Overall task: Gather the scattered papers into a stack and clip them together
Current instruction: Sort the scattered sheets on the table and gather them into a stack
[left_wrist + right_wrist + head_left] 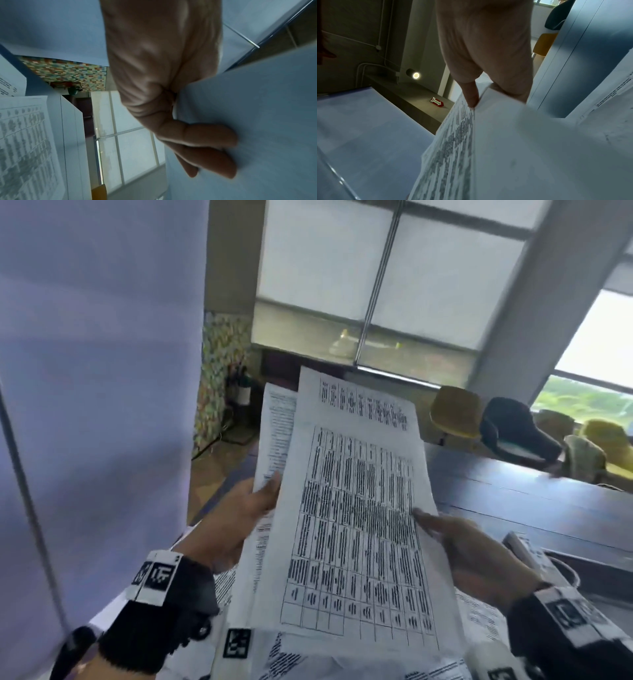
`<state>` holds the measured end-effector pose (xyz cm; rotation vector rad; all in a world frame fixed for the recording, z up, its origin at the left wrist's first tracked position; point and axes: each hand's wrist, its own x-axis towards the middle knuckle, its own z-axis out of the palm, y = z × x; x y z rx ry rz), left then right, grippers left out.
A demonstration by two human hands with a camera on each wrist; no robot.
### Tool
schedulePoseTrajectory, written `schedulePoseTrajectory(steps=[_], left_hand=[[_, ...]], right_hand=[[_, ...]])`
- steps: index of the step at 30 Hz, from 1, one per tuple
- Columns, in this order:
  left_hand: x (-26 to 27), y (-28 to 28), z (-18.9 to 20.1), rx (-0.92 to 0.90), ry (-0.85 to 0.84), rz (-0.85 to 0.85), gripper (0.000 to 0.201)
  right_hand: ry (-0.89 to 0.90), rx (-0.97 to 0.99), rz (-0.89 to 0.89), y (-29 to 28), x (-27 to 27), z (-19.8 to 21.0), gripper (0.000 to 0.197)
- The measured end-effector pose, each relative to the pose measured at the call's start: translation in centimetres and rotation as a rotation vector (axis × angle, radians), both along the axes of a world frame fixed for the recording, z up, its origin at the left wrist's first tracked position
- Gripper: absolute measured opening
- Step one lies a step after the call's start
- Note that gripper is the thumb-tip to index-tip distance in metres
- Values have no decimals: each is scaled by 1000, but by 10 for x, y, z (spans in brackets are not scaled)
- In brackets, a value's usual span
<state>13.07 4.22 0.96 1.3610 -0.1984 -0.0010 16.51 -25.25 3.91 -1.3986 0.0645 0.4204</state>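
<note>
Both hands hold a loose bundle of white papers [352,508] up in the air, tilted away from me. The top sheet carries a printed table; a text sheet [277,433] sticks out behind it at the left. My left hand [263,498] grips the left edge, thumb on the front, and its fingers [214,148] curl under the paper [257,121]. At the right edge my right hand [431,522] pinches the sheets, thumb [471,97] pressed on the printed sheet [453,148]. More printed papers [291,659] lie on the table below. No clip is in view.
A dark table [513,501] runs to the right, with a white power strip [534,559] near my right wrist. Chairs [455,412] stand behind it under the windows. A pale panel [96,371] fills the left side.
</note>
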Motion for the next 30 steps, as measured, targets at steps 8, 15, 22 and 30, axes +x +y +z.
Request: schedulePoseTrajectory(steps=[8, 15, 22, 30], left_hand=[[-6, -20, 1, 113, -39, -2, 64], [-9, -37, 25, 275, -230, 276, 47], [-3, -56, 49, 366, -315, 398, 41], [-3, -78, 13, 394, -275, 445, 29]], right_hand=[[-312, -201, -52, 0, -15, -2, 21], [-732, -341, -331, 2, -22, 10, 22], [-906, -445, -437, -4, -26, 9, 25], [-773, -449, -385, -23, -35, -36, 50]])
